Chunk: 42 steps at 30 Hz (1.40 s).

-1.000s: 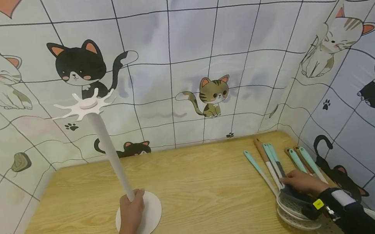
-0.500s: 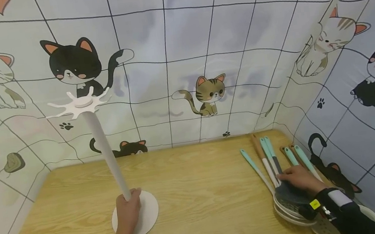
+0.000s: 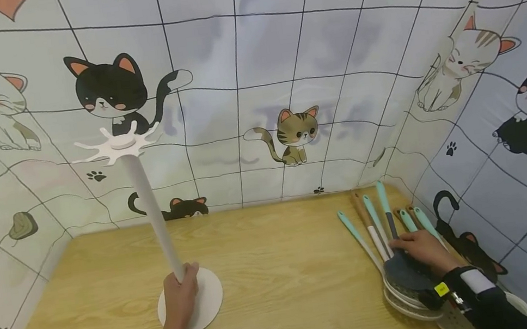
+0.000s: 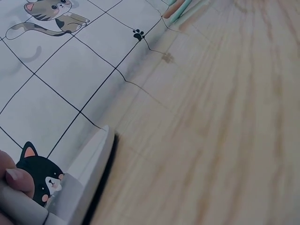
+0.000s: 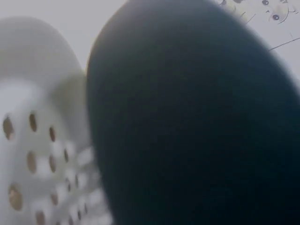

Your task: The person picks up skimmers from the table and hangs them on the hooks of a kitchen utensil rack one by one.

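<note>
My left hand (image 3: 181,295) grips the lower pole of a white utensil stand (image 3: 151,211), just above its round base. Hooked prongs fan out at the stand's top. In the left wrist view, a thumb (image 4: 18,183) lies along the pole near the base edge (image 4: 93,173). On the right, my right hand (image 3: 424,249) pinches a dark grey cooking utensil with a mint handle end (image 3: 383,199). Its broad dark head (image 3: 405,273) lies over a pile of white slotted spoons; that head (image 5: 187,117) fills most of the right wrist view, beside a perforated white head (image 5: 42,159).
Several utensils with mint and brown handles (image 3: 353,230) lie bunched at the table's right side. The wooden table (image 3: 277,278) meets a white cat-print cloth (image 3: 217,110) at the back, and the cloth also rises along both sides.
The dark utensil has slid toward the back, its mint handle end now standing farther out from its neighbour. My right hand has shifted slightly up with it. The left hand still holds the stand.
</note>
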### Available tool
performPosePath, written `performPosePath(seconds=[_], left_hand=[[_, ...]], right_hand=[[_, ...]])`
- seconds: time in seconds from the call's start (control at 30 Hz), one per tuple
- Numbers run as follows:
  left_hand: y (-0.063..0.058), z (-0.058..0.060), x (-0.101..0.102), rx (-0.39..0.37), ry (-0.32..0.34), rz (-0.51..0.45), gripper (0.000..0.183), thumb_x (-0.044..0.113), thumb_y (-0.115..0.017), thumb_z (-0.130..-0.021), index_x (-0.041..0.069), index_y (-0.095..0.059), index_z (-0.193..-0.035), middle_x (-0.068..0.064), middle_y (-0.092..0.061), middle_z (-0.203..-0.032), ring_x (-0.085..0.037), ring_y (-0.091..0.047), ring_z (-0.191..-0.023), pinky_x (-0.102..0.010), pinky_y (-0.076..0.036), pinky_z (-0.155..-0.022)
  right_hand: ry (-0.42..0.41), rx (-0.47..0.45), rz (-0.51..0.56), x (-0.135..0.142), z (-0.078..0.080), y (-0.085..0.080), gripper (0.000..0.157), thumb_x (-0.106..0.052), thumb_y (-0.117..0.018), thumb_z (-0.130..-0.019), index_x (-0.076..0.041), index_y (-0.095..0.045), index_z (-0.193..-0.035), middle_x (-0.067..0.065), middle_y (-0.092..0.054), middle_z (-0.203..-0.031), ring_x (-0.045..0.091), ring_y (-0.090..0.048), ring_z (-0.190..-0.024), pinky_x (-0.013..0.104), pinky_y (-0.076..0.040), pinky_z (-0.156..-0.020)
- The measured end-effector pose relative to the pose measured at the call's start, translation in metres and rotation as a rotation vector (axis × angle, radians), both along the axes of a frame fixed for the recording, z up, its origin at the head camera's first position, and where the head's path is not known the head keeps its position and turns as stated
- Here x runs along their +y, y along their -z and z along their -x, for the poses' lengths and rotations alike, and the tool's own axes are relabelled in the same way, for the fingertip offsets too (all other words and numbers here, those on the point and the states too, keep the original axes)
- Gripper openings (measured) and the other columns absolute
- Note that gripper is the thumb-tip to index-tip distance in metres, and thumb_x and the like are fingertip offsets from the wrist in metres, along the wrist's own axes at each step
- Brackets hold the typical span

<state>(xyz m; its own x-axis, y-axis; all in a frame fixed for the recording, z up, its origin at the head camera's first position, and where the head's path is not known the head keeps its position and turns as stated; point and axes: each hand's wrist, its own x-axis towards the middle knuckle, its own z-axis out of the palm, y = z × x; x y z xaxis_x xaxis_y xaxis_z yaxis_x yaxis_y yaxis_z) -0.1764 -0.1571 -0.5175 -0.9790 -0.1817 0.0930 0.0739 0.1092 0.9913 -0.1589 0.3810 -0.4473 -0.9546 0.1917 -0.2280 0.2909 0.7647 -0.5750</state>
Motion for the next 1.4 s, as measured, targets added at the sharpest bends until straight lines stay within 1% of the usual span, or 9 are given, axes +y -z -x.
performPosePath(seconds=[0.13, 0.27, 0.33, 0.53, 0.7, 0.83, 0.97, 1.1, 1.4], left_hand=[[0.005, 0.0, 0.0, 0.176, 0.065, 0.002, 0.045, 0.025, -0.046, -0.109, -0.001, -0.048, -0.072, 0.001, -0.038, -0.054, -0.009, -0.036, -0.049, -0.027, -0.032, -0.046], [0.01, 0.001, -0.001, 0.361, 0.17, -0.097, 0.061, 0.039, -0.023, -0.112, -0.006, -0.049, -0.079, -0.008, -0.037, -0.059, -0.017, -0.037, -0.053, -0.031, -0.033, -0.049], [0.012, 0.001, -0.001, 0.415, 0.202, -0.146, 0.071, 0.044, -0.014, -0.111, -0.009, -0.051, -0.081, -0.01, -0.042, -0.061, -0.019, -0.04, -0.054, -0.032, -0.035, -0.052], [0.012, 0.001, 0.003, 0.355, 0.157, -0.147, 0.077, 0.045, -0.014, -0.111, -0.012, -0.065, -0.101, 0.002, -0.072, -0.08, -0.011, -0.065, -0.066, -0.024, -0.052, -0.065], [0.012, 0.003, 0.0, 0.325, 0.212, -0.138, 0.086, 0.054, -0.013, -0.109, -0.013, -0.064, -0.099, 0.0, -0.075, -0.086, -0.012, -0.071, -0.072, -0.025, -0.058, -0.071], [0.013, 0.004, -0.006, 0.357, 0.26, -0.119, 0.086, 0.058, -0.012, -0.107, -0.011, -0.054, -0.075, -0.003, -0.056, -0.057, -0.01, -0.058, -0.053, -0.026, -0.05, -0.055], [0.014, 0.006, -0.008, 0.402, 0.274, -0.088, 0.079, 0.06, -0.011, -0.107, -0.001, -0.039, -0.065, -0.011, -0.031, -0.053, -0.016, -0.034, -0.042, -0.025, -0.033, -0.04], [0.014, 0.008, -0.006, 0.432, 0.253, -0.087, 0.078, 0.064, -0.014, -0.105, 0.002, -0.036, -0.062, -0.01, -0.026, -0.052, -0.019, -0.026, -0.041, -0.022, -0.024, -0.037], [0.017, 0.008, -0.005, 0.416, 0.239, -0.151, 0.08, 0.066, -0.017, -0.104, -0.001, -0.032, -0.063, -0.01, -0.024, -0.055, -0.022, -0.02, -0.044, -0.025, -0.018, -0.037]], right_hand=[[0.035, -0.023, -0.001, 0.002, -0.004, -0.004, 0.063, -0.041, -0.057, -0.101, 0.013, -0.055, -0.135, 0.037, -0.055, -0.136, 0.047, -0.059, -0.116, 0.045, -0.054, -0.085], [0.059, -0.003, 0.0, 0.002, -0.006, -0.011, 0.069, -0.046, -0.055, -0.102, 0.012, -0.051, -0.138, 0.038, -0.05, -0.141, 0.053, -0.055, -0.122, 0.053, -0.053, -0.088], [0.066, 0.017, 0.014, 0.0, -0.007, -0.016, 0.066, -0.048, -0.056, -0.101, 0.009, -0.059, -0.133, 0.037, -0.048, -0.143, 0.054, -0.053, -0.123, 0.052, -0.052, -0.088], [0.051, 0.059, 0.044, -0.017, -0.014, -0.032, 0.056, -0.051, -0.054, -0.102, -0.001, -0.073, -0.117, 0.028, -0.059, -0.139, 0.05, -0.051, -0.129, 0.049, -0.051, -0.088], [0.021, 0.108, 0.066, -0.043, -0.021, -0.045, 0.058, -0.053, -0.055, -0.101, -0.001, -0.071, -0.122, 0.017, -0.074, -0.119, 0.037, -0.063, -0.118, 0.043, -0.053, -0.087], [-0.006, 0.198, 0.073, -0.066, -0.03, -0.051, 0.046, -0.048, -0.06, -0.1, -0.006, -0.076, -0.113, 0.007, -0.078, -0.105, 0.015, -0.066, -0.103, 0.032, -0.051, -0.08], [-0.026, 0.257, 0.057, -0.086, -0.039, -0.057, 0.034, -0.042, -0.063, -0.099, -0.012, -0.078, -0.104, 0.003, -0.079, -0.1, 0.004, -0.064, -0.091, 0.026, -0.05, -0.077], [-0.052, 0.298, 0.091, -0.101, -0.046, -0.059, 0.026, -0.035, -0.066, -0.099, -0.013, -0.078, -0.104, 0.001, -0.08, -0.094, -0.004, -0.066, -0.091, 0.023, -0.051, -0.078], [-0.06, 0.376, 0.235, -0.129, -0.055, -0.046, 0.015, -0.02, -0.07, -0.096, -0.008, -0.076, -0.102, 0.004, -0.079, -0.088, -0.001, -0.07, -0.082, 0.019, -0.054, -0.074]])
